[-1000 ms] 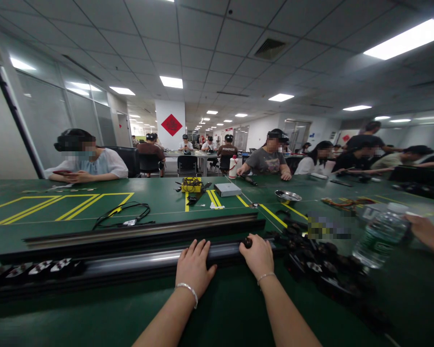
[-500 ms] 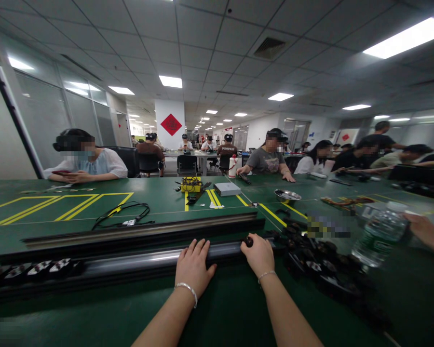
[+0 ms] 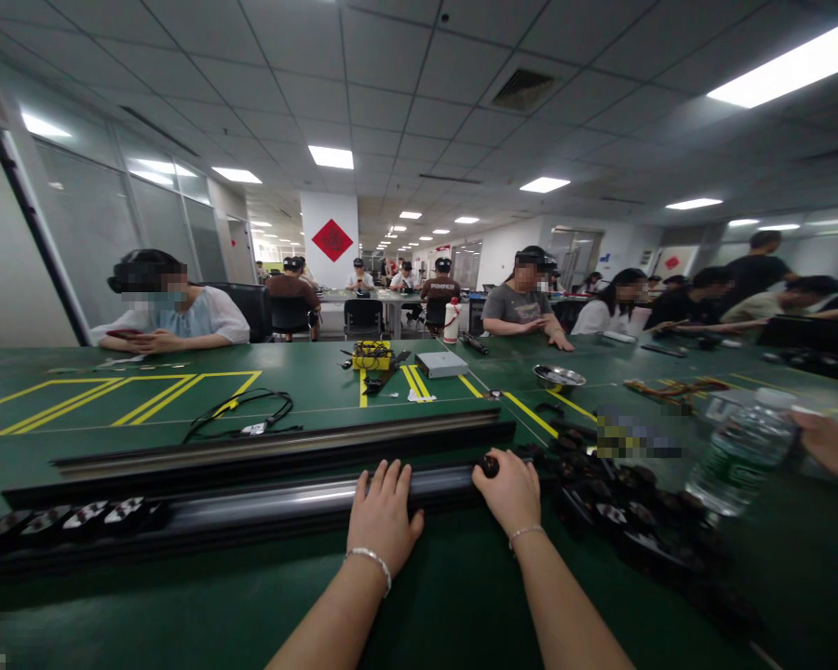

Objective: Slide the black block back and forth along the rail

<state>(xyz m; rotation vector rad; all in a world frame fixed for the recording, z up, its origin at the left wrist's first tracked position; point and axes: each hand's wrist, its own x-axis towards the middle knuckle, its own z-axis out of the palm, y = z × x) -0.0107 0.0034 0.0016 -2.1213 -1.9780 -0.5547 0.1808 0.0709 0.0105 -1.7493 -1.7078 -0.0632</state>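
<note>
My left hand point(image 3: 384, 513) lies flat, fingers stretched, on a long dark metal rail point(image 3: 265, 507) that runs across the green table point(image 3: 425, 605). My right hand point(image 3: 513, 489) is closed at the rail's right end, pinching a small black part point(image 3: 489, 464). A row of the same black parts point(image 3: 70, 521) sits in the rail at far left. A second dark rail point(image 3: 279, 445) lies just behind the first.
A heap of small black parts point(image 3: 621, 512) lies right of my hands. Another person's hand point(image 3: 828, 442) holds a clear water bottle point(image 3: 740, 456) at right. A black cable point(image 3: 241, 414), a yellow tool point(image 3: 371, 355), a grey box point(image 3: 441, 364) and a metal bowl point(image 3: 559, 377) lie farther back. Several people sit around the tables.
Both hands stay on the rail in the same grips. The view has shifted slightly; the person at right has drawn the hand and bottle a little rightward.
</note>
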